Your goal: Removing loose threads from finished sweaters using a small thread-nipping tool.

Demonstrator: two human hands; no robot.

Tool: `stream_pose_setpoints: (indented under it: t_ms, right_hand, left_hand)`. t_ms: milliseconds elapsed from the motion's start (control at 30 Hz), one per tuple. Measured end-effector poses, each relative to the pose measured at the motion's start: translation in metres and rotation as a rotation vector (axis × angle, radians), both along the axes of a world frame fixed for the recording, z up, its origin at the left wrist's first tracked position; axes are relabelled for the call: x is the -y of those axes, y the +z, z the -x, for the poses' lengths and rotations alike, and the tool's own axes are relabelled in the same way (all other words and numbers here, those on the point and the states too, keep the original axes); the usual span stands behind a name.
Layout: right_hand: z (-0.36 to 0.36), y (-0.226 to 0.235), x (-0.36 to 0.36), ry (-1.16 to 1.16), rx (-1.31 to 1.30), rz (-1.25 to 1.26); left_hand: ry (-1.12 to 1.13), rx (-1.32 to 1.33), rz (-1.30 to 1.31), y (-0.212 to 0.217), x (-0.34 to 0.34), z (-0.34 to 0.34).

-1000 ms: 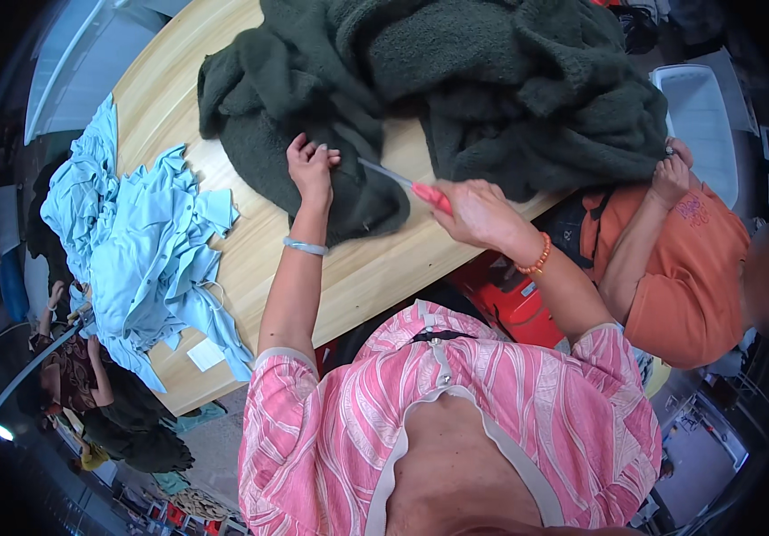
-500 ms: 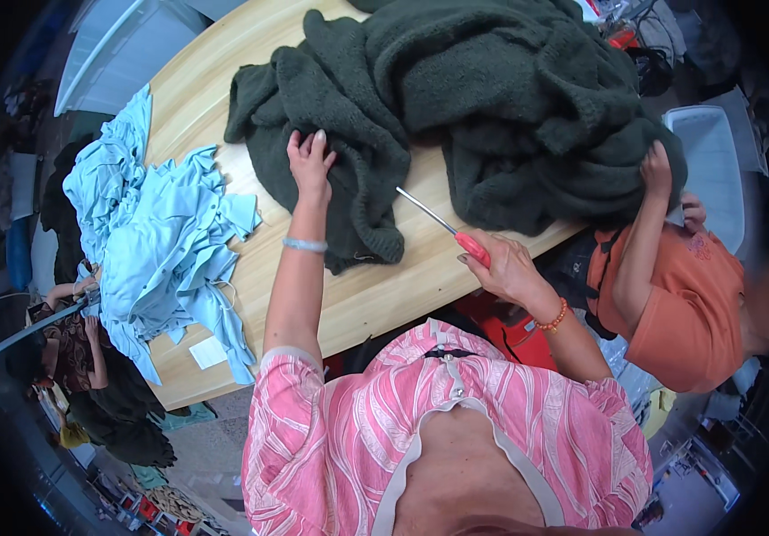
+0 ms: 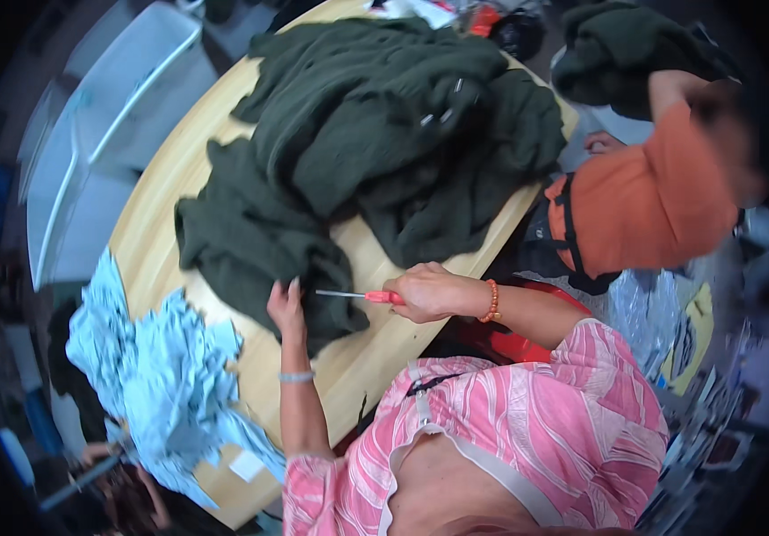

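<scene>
Since the earlier frame, the right hand (image 3: 429,292) has come in from the table edge toward the left hand (image 3: 287,308), so the tool's tip now sits close to the left fingers instead of well apart from them. Right hand is closed in a fist around the red handle of a slim metal-shafted tool (image 3: 359,295); the shaft points left across the bare wood toward the cloth. Whether it is a seam ripper or a small screwdriver cannot be told at this size. Left hand lies flat, fingers extended and not curled around anything, pressing the near edge of the dark green fabric (image 3: 259,250) onto the wooden table (image 3: 147,223). That fabric is a large crumpled heap covering most of the tabletop, its lower flap reaching the person's left hand. Pale blue cloth pieces (image 3: 152,375) lie heaped at the left end of the table, apart from the green heap. At the right edge another person in an orange top (image 3: 652,210) leans beside the table, with an arm raised toward more dark green cloth.
</scene>
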State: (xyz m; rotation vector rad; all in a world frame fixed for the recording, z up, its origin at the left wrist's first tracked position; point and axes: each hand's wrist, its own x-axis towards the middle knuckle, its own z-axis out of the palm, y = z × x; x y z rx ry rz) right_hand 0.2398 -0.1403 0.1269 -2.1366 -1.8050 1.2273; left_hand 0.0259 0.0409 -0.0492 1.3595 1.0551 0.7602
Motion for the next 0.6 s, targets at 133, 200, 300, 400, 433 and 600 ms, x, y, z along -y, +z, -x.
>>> stream_pose_setpoints:
  t_ms: [133,200,300,400,433,600]
  right_hand:
    - [-0.005,-0.005,0.014,-0.249,0.086,-0.090]
    - [0.001,-0.012,0.023,-0.251,0.090,-0.091]
    - [0.012,-0.023,0.034,-0.328,0.098,-0.141]
    - [0.026,-0.006,0.032,-0.434,0.078,-0.234]
    - [0.022,0.001,0.036,-0.485,0.059,-0.287]
    - [0.004,0.053,0.059,-0.720,-0.231,-0.609]
  left_hand:
    - [0.256,-0.705,-0.502,0.002,-0.013,0.032]
    - [0.356,-0.624,-0.593,-0.013,-0.014,0.016]
    - [0.091,-1.046,-0.216,-0.006,-0.011,-0.027]
    - [-0.150,-0.338,-0.065,-0.030,-0.036,-0.018]
    - [-0.160,-0.326,-0.069,-0.019,-0.032,-0.031]
    - [-0.302,0.534,0.194,0.111,-0.018,-0.093]
